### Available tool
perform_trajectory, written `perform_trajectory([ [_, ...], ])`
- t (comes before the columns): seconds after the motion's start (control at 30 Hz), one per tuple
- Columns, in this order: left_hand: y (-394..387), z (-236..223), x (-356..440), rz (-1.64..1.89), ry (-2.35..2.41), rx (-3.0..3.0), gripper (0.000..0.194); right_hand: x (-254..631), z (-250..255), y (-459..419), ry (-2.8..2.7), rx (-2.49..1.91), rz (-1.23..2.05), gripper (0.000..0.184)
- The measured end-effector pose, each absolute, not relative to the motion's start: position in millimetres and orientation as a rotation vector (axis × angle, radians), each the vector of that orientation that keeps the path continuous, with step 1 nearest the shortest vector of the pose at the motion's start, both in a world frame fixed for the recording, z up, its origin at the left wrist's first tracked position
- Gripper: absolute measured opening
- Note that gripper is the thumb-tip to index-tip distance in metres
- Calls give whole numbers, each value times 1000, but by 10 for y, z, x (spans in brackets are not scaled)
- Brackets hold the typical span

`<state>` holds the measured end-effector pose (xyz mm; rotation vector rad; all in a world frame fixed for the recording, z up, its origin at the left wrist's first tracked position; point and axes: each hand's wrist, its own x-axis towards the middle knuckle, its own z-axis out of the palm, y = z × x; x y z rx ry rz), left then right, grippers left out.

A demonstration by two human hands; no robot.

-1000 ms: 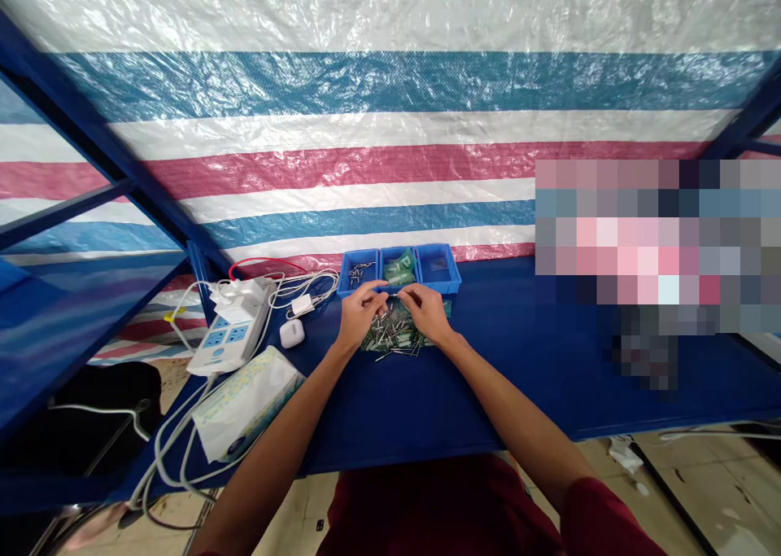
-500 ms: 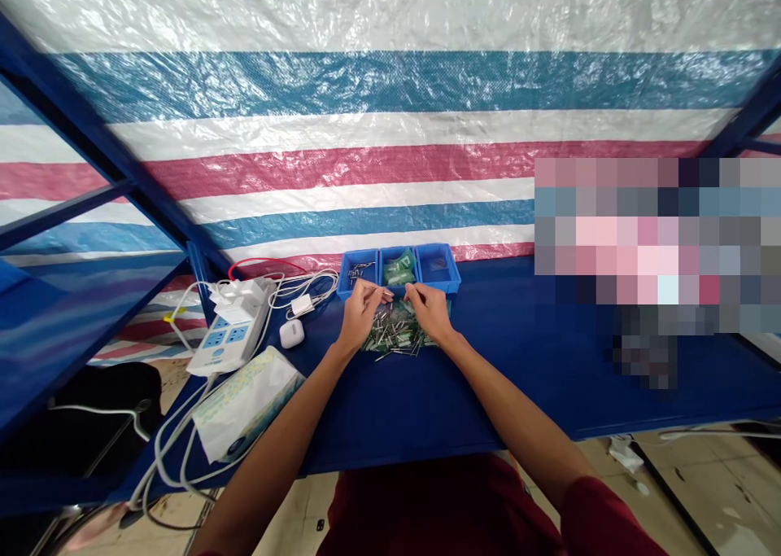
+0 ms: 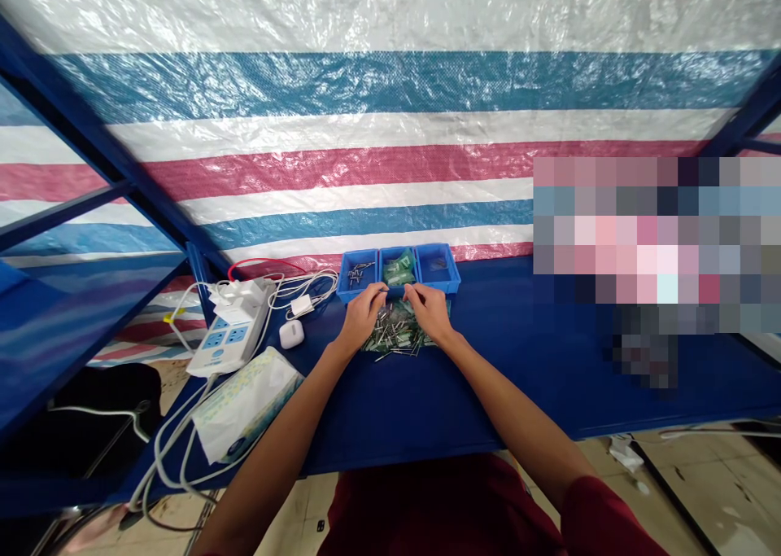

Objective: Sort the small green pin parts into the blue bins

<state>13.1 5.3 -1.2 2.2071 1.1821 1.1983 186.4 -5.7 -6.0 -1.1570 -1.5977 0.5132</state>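
My left hand (image 3: 364, 313) is closed in a pinch over the left side of a pile of thin metal pieces (image 3: 394, 334); whatever its fingertips hold is too small to make out. Opposite it, my right hand (image 3: 430, 309) is also closed in a pinch above the pile's right side, its fingertips a short gap from the left ones. Green packaging shows among the metal pieces. Just behind the hands stand three blue bins: the left bin (image 3: 343, 286) has loose metal pieces, the middle one a green plastic packet (image 3: 399, 268), and the right bin (image 3: 450, 282) a few small items.
On the left of the blue table (image 3: 403, 418) are a power strip (image 3: 227, 340) with plugs, tangled white cables (image 3: 317, 283), a small white case (image 3: 291, 334) and a tissue pack (image 3: 247, 401). A striped plastic sheet (image 3: 378, 165) hangs behind. The far right is pixelated.
The fingers of my left hand have drawn together and tilted up slightly. My right hand stays almost in place, and the pile looks the same.
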Motion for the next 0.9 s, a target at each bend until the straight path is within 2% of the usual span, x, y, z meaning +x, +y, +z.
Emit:
perform_trajectory([
  [0.17,61,7,122,1214,1139,2312,36,1877,-72,-53,-1596,-1175,516,50],
  [0.33,21,49,130,1343,1214,2080,34,1877,-67,-56,-1657,-1076,562,36],
  [0.67,-25,28,202,1347,1088,1737,35,1835,-132,-29,-1802,-978,504,26],
  [0.9,37,14,216,1384,1037,1637,25,1844,-143,-5,-1701,-1105,479,33],
])
